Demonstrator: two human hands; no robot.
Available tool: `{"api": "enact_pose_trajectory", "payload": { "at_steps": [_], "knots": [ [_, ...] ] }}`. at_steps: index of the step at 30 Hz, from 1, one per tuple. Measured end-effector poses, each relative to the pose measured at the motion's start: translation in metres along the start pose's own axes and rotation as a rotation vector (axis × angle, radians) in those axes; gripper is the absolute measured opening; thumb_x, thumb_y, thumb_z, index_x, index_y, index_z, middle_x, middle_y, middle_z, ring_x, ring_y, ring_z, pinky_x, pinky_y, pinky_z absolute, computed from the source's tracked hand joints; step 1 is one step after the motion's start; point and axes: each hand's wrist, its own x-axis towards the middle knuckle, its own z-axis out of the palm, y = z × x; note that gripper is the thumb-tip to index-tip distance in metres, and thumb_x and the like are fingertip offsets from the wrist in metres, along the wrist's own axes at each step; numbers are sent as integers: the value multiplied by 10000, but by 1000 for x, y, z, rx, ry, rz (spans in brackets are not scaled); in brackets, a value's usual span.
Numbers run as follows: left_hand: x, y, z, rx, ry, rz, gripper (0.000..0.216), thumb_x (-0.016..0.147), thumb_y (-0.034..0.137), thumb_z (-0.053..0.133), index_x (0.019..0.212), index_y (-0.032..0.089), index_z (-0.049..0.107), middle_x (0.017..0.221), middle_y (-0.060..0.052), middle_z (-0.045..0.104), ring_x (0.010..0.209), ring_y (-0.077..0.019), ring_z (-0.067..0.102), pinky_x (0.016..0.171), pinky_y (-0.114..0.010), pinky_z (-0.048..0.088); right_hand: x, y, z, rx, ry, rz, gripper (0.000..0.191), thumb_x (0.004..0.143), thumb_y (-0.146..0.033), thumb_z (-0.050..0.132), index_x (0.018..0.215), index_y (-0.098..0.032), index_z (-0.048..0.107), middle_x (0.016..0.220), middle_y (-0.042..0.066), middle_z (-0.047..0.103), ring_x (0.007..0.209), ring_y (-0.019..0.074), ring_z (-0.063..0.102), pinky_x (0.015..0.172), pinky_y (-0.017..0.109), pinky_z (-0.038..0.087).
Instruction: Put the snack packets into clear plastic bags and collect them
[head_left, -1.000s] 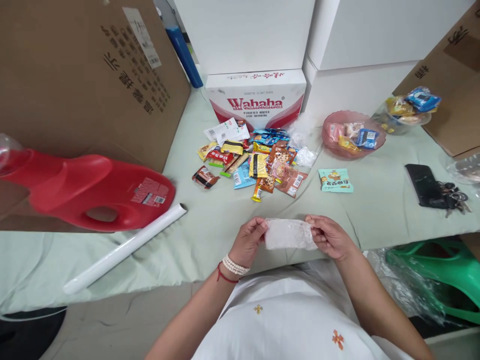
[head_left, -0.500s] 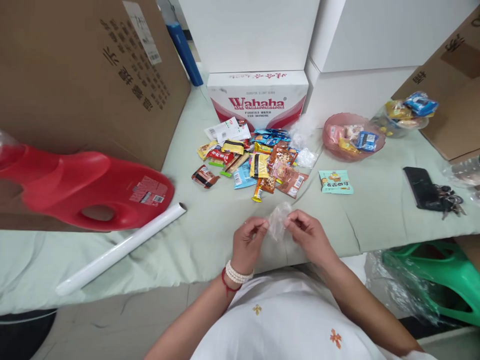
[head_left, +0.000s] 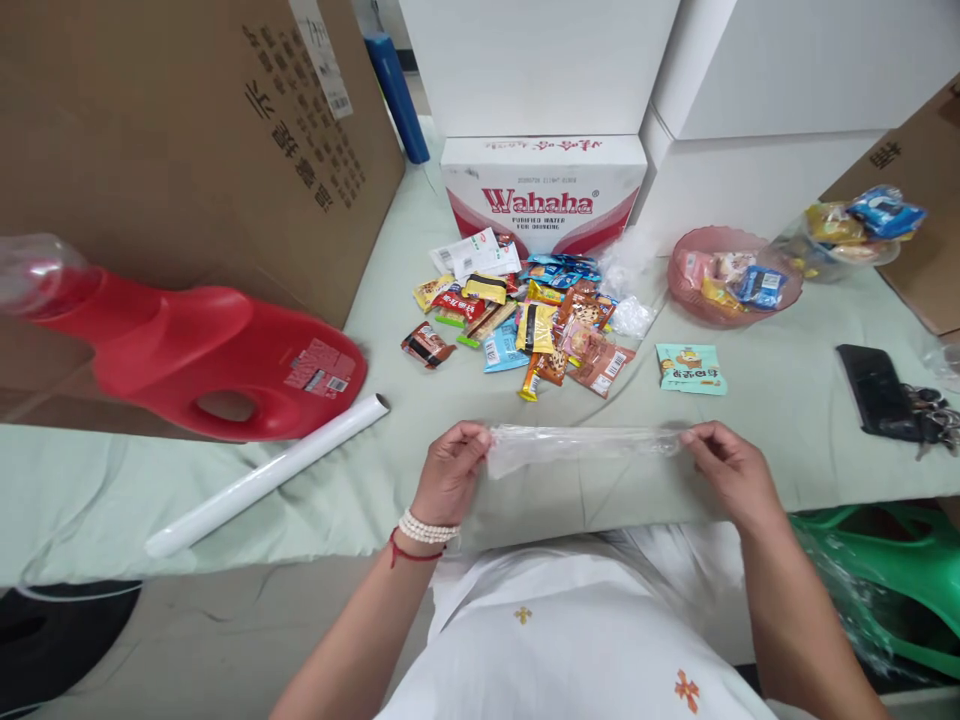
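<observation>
My L hand (head_left: 450, 470) & R hand (head_left: 733, 468) are pinching clear plastic (head_left: 581, 445) at 9 & 3 o'clock. I'm stretching it wider vs. b4, so it's prob. unbunching.

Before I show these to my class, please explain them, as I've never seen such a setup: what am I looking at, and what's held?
There is no machine here: one camera, worn on a person's head, looks forward and down. The bare left hand, with a white beaded bracelet at its wrist, and the bare right hand hold a thin clear plastic film stretched between them; whether it is a bag, I cannot tell. On the pale green cloth beyond lies a heap of colourful snack packets, with a pink translucent bowl to its right. At the left are a large red plastic jug and a glossy white tube.
</observation>
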Motion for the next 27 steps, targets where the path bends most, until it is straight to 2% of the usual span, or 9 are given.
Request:
{"api": "enact_pose_trajectory", "payload": {
  "at_steps": [4,6,8,10,12,16,21,24,27],
  "knots": [
    [-4,-8,12,116,-101,33,405,664,502,922,752,164,717,713,9,646,636,-95,530,620,-227,434,6,-16,-4,-192,391,-174,375,842,-564,699,962,-208,697,804,35,627,674,169,548,603,287,430],
    [-6,-13,20,145,-104,129,363,695,482,909,767,172,734,765,-10,669,707,-117,577,664,-237,461,-3,-33,12,-109,431,-209,391,865,-572,685,999,-205,684,848,38,638,665,150,543,587,270,432],
    [-9,-16,29,208,-117,250,291,754,440,877,779,183,743,811,-30,690,776,-142,616,702,-253,482,-19,-52,38,82,173,-110,423,867,-624,680,940,-207,663,768,14,610,574,123,482,510,252,391],
    [-14,-16,35,316,-150,365,214,817,389,830,789,195,744,816,-38,702,778,-150,627,709,-265,489,-33,-68,68,284,-218,82,513,849,-718,649,866,-206,633,689,-9,561,497,100,399,430,240,309],
    [-18,-17,38,445,-188,469,164,857,343,791,786,205,737,798,-33,706,730,-140,611,692,-264,482,-41,-78,97,417,-454,231,590,794,-790,652,826,-203,604,658,-25,527,473,83,348,396,227,237],
    [-23,-21,37,556,-226,521,193,879,345,770,766,204,701,773,-18,689,696,-130,583,676,-255,468,-38,-81,130,513,-525,250,590,670,-736,797,757,-205,555,569,-79,432,469,61,303,397,205,206],
    [-21,-27,30,426,-141,426,236,989,377,632,840,203,691,806,-16,669,703,-126,574,660,-245,467,-32,-71,125,505,-508,242,526,691,-657,813,747,-197,565,592,-74,465,459,51,311,385,200,192],
    [-23,-28,30,533,-165,593,163,964,291,674,827,209,711,844,-23,687,770,-130,614,705,-243,482,-34,-70,123,509,-537,302,538,725,-697,768,774,-192,591,630,-52,509,469,59,332,376,201,186],
    [-26,-30,33,618,-216,736,93,932,231,709,845,224,740,852,-19,690,758,-121,625,704,-235,491,-37,-72,128,519,-577,293,558,715,-715,779,785,-188,608,598,-65,465,470,59,315,389,203,202]
  ]
}}
